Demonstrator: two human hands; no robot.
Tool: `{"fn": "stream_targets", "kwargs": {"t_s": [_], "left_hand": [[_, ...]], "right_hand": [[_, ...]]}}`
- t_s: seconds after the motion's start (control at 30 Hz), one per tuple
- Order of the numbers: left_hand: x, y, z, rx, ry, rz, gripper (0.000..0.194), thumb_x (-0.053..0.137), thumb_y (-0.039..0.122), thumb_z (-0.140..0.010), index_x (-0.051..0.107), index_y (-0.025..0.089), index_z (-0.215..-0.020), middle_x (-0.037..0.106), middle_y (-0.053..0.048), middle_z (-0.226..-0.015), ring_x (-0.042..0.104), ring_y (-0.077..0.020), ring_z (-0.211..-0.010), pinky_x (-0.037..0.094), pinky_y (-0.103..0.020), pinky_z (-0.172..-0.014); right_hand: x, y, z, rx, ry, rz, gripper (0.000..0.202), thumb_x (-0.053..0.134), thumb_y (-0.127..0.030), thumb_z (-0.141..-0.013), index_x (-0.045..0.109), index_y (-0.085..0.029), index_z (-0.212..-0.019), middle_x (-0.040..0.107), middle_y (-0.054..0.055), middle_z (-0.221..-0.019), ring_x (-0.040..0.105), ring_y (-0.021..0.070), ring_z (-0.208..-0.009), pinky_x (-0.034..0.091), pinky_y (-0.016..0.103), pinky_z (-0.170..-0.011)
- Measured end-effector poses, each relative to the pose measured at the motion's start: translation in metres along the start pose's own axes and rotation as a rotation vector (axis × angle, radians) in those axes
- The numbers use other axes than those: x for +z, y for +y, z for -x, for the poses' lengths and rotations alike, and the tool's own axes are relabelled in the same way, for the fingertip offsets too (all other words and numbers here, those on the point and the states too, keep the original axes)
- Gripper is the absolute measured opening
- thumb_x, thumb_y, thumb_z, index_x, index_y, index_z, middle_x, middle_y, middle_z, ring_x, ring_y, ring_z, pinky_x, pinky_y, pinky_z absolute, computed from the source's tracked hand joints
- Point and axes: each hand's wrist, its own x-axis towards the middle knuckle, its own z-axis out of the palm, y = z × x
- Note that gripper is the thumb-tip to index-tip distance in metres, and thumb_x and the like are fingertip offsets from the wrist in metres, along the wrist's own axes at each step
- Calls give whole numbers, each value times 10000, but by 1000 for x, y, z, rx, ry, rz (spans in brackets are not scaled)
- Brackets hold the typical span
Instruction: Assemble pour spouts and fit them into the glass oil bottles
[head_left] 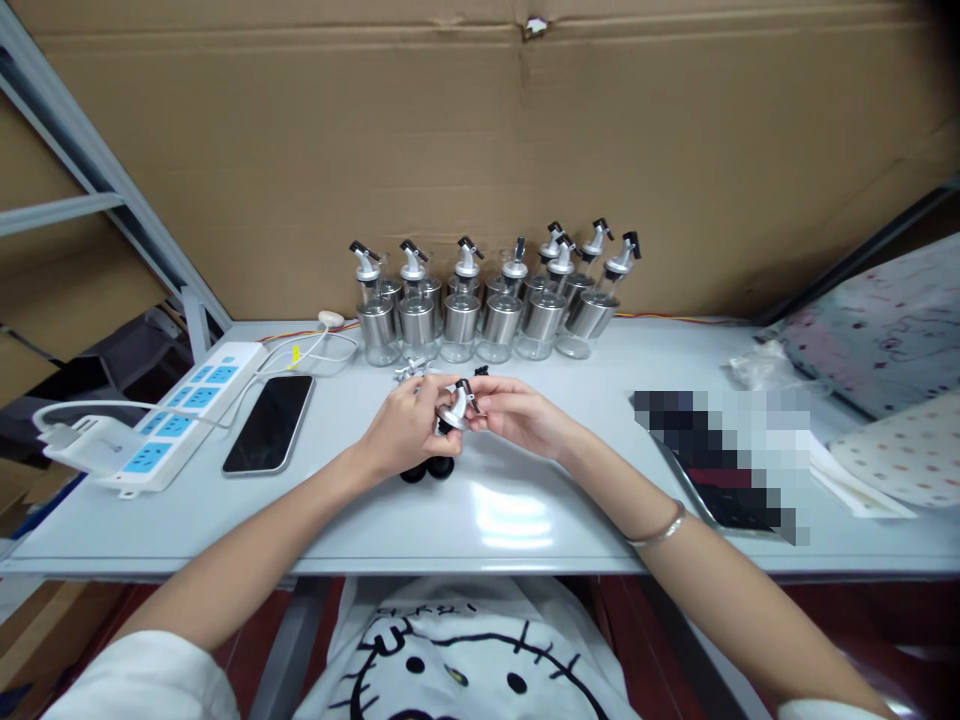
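Note:
Above the middle of the table, my left hand (409, 425) is closed on a silver pourer top (452, 414) with a black lever and black stopper. My right hand (521, 412) has its fingertips pressed at the lever on the pourer's right side. Black round parts (439, 466) lie on the table just below my left hand. Behind my hands are silver pourer pieces (414, 370) and a small black part (481, 371), both partly hidden. Several glass bottles with steel sleeves (461, 320) stand in rows farther back, and several carry pourer tops.
On the left are a phone (270, 425), a white power strip (191, 415) and a plugged-in charger (97, 445) with cables. A pixelated dark object (712, 470), a crumpled plastic bag (765, 367) and patterned fabric (892, 330) are at the right. Cardboard (480, 130) stands behind the bottles.

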Motion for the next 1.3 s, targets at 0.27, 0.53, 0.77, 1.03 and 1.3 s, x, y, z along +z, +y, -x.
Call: {"fn": "stream_targets", "kwargs": {"t_s": [0.27,0.53,0.77,1.03,1.3], "left_hand": [[1,3,2,-49,-29,-5,524,536,198,-728,387,141,-1228,689,-25,-824,638,-172,-628,526,-327,-746],[-1,6,0,99,-68,-36,422,486,343,-913,397,171,-1289,639,37,-678,627,-154,-623,495,-307,-784],[-7,7,-2,87,-138,52,413,408,257,-895,410,171,-1299,658,2,-766,623,-158,-651,470,-325,-796],[-6,7,-1,52,-165,77,338,427,248,-882,477,177,-1209,688,-6,-848,620,-144,-644,439,-326,-831],[-9,8,-2,3,-197,93,203,434,231,-894,556,199,-1054,659,-6,-849,602,-154,-743,394,-352,-902]], "right_hand": [[1,3,-2,-18,33,52,243,777,-328,-714,666,-157,-847,592,-20,-700,556,93,-684,446,240,-683],[5,-2,-2,-40,183,20,251,795,-349,-672,646,-153,-722,564,-31,-660,523,77,-599,408,209,-557],[7,-3,-3,-41,226,14,273,815,-357,-626,665,-156,-734,590,-24,-658,527,84,-588,400,212,-542],[7,0,-3,-44,209,60,248,772,-363,-679,657,-153,-743,597,-19,-688,538,92,-622,407,220,-583],[7,-3,-2,-106,200,157,255,772,-396,-675,671,-175,-752,596,-23,-719,526,100,-677,422,241,-686]]}}
